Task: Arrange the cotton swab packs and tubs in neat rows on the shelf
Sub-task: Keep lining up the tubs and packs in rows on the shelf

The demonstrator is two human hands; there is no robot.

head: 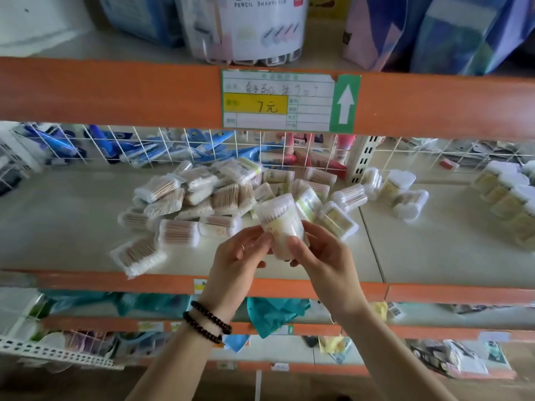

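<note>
Both hands grasping one swab tub above the shelf's front edge.
Left hand [240, 253] and right hand [321, 256] curl fingers round the tub [279, 224]; loose packs [185, 204] lie heaped mid-shelf [58, 227].

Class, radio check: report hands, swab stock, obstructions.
Left hand and right hand both grip one clear swab tub. Loose packs heaped mid-shelf, unsorted. Neat tub row far right. Nothing blocking.

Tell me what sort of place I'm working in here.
Most likely a small shop: a handwritten price label on the orange shelf rail, loose cotton swab packs heaped on the shelf, and white wire dividers between goods.
</note>
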